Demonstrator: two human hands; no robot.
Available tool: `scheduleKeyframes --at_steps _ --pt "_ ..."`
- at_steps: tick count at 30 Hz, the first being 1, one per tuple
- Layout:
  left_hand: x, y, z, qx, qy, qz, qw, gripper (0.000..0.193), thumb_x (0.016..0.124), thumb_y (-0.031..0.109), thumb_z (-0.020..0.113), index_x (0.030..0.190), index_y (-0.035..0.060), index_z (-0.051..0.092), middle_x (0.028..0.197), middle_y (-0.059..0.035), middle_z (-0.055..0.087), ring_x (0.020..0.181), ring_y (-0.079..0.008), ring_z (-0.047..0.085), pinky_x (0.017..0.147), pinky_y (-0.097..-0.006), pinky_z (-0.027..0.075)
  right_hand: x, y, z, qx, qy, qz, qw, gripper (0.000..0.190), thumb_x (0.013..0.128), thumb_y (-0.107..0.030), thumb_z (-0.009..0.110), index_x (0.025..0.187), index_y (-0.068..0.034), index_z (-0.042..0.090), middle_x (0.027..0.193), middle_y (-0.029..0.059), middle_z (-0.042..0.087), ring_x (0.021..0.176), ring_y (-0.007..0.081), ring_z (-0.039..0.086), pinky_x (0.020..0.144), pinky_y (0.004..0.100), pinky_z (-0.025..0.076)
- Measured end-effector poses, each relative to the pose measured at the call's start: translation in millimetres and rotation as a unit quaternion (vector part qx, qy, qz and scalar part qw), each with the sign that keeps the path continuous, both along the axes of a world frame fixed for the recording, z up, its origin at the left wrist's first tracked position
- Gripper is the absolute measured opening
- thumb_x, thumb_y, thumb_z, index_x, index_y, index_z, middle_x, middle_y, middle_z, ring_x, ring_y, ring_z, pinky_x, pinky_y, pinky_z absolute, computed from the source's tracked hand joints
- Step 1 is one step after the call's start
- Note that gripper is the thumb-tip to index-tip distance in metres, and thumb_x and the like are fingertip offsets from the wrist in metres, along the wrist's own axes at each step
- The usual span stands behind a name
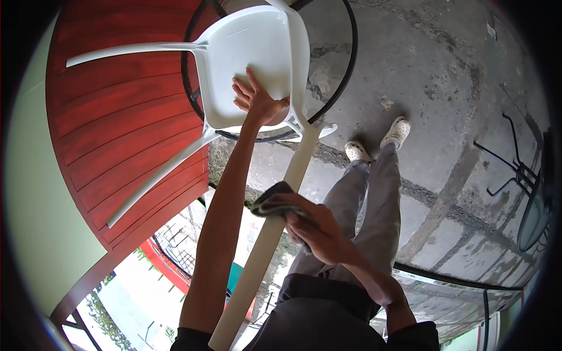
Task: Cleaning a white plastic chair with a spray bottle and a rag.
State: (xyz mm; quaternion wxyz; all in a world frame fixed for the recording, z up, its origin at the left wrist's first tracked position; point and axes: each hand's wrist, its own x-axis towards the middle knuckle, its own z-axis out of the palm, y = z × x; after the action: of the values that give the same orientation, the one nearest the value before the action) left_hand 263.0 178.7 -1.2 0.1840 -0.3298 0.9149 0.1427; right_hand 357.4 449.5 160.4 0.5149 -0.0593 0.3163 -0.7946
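A white plastic chair lies upturned, its legs pointing out towards me and to the left. My left hand rests with spread fingers on the underside of the seat, near its edge. My right hand grips a dark grey cloth, which is folded against one long chair leg. That leg runs down past my body at the bottom. Beneath the chair is a round glass-topped table with a black rim. The palm side of my left hand is hidden.
A red slatted wall stands close on the left. The worn, patched concrete floor spreads to the right, under my cream clogs. Another glass table with dark metal legs is at the far right. A black-edged glass surface is at lower right.
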Motion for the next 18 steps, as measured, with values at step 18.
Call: scheduleKeyframes --at_steps 18 --pt "3 20 6 0.01 0.032 0.008 0.999 0.147 0.061 0.054 0.087 0.156 0.0219 -0.021 0.156 -0.032 -0.027 0.147 -0.0491 -0.019 0.109 -0.0742 0.0 -9 -15 -19 0.12 0.051 -0.085 0.988 0.029 0.107 -0.019 0.043 0.125 -0.003 0.058 0.076 -0.0028 0.055 0.059 0.003 0.041 0.054 0.0221 0.036"
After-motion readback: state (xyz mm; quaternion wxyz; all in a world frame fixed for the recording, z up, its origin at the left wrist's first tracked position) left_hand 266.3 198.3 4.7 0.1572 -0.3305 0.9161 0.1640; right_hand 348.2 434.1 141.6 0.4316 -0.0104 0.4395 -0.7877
